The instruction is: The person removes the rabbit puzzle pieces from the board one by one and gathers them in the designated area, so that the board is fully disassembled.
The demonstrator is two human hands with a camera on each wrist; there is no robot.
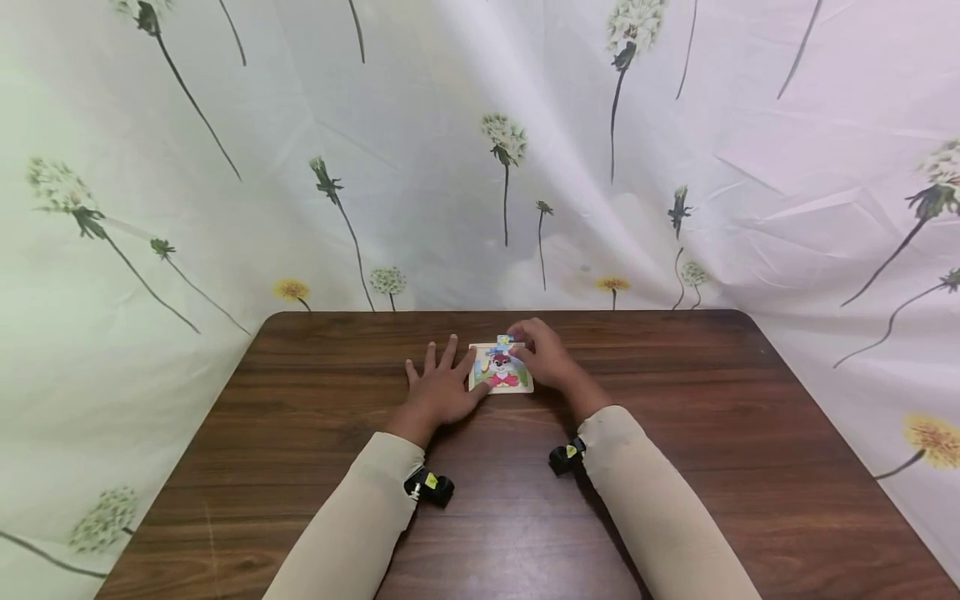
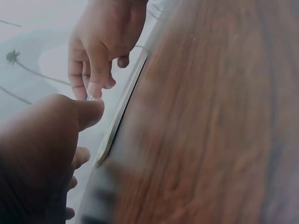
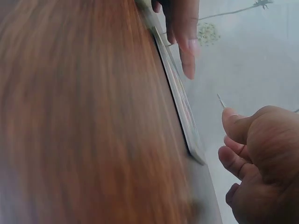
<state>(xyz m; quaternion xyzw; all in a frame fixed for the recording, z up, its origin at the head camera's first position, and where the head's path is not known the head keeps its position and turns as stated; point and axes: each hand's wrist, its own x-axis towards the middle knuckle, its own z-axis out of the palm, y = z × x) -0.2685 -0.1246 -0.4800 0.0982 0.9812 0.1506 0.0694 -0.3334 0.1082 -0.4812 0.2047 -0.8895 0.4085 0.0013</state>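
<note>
A small jigsaw puzzle board (image 1: 528, 379) with a pale frame lies on the table, showing a cartoon animal in red on a green and blue ground. Above its far edge, my right hand (image 1: 546, 357) pinches a blue puzzle piece (image 1: 505, 340) with a yellow mark between thumb and fingers. In the right wrist view the piece (image 3: 221, 100) is seen edge-on, raised over the board (image 3: 180, 105). My left hand (image 1: 442, 392) is spread at the board's left side, its thumb over the near left corner and its other fingers pointing away.
The brown wood-grain table (image 1: 337, 500) reaches to a hanging cloth (image 1: 435, 183) printed with dandelions behind it and at both sides. Each wrist carries a black camera strap, the left mount (image 1: 429, 486) and right mount (image 1: 567, 457) hanging just above the tabletop.
</note>
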